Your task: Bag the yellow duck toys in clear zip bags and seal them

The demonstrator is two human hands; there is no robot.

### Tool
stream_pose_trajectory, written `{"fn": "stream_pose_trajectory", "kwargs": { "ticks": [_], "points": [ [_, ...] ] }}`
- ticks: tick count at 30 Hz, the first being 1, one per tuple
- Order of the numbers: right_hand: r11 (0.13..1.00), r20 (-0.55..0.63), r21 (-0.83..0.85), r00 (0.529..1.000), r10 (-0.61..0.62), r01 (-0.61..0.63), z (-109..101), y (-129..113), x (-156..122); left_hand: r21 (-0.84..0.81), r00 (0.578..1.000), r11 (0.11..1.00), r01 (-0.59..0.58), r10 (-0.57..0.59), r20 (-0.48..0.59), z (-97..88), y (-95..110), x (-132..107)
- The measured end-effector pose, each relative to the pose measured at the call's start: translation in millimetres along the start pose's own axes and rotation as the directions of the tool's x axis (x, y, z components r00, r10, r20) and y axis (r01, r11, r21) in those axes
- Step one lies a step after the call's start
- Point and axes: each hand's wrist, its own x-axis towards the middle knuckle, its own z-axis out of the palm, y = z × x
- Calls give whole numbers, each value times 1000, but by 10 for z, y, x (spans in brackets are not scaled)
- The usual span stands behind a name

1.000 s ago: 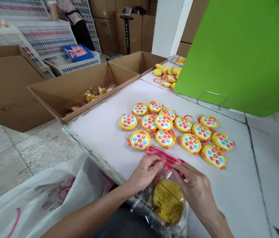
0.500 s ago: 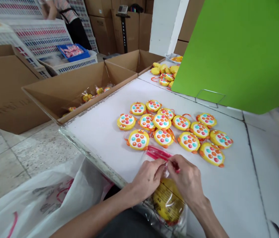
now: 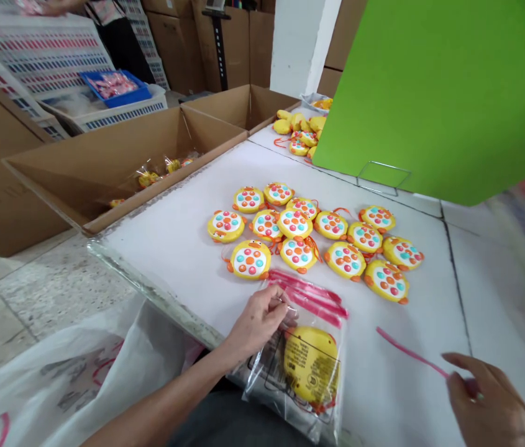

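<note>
A clear plastic zip bag (image 3: 300, 305) with a pink band across its top and printed lettering lies at the table's near edge. Inside it is a yellow duck-like toy (image 3: 311, 360). My left hand (image 3: 262, 313) pinches the bag's left side just below the pink band. Off to the right, away from the bag, my right hand (image 3: 493, 397) is closed on a thin pink plastic strip (image 3: 411, 352), whose free end points toward the bag. Beyond the bag lie several yellow toys (image 3: 294, 222) with white faces, coloured dots and orange feet.
A cardboard box (image 3: 150, 149) with bagged toys stands along the table's left edge. A green board (image 3: 430, 93) rises at the right behind a wire stand (image 3: 383, 177). More toys (image 3: 302, 130) are heaped at the back. A white sack (image 3: 57, 372) sits at lower left.
My right hand has left the bag and moved far to the right, carrying the pink strip. My left hand stays on the bag, which now lies flatter. The view has shifted slightly.
</note>
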Motion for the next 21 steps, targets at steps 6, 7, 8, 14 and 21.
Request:
{"fn": "stream_pose_trajectory", "kwargs": {
  "ticks": [6, 7, 8, 14, 21],
  "points": [
    [770, 471, 624, 850, -235, -133, 140, -1201, -118, -39, 1000, 999, 15, -15, 4, 5, 4, -4],
    [728, 498, 664, 828, -257, -173, 176, -1273, -113, -42, 1000, 999, 14, -13, 10, 2, -4, -4],
    [697, 507, 687, 823, -257, -206, 209, -1304, -104, -45, 1000, 999, 11, -11, 15, -1, -12, -5],
    [686, 537, 690, 799, -269, -232, 317, -1220, -61, -35, 998, 999, -25, 27, 51, 2, 2, -64],
    [658, 491, 725, 823, -285, -205, 158, -1197, -168, 39, 997, 996, -75, 75, 8, -47, 157, -208]
  ]
}}
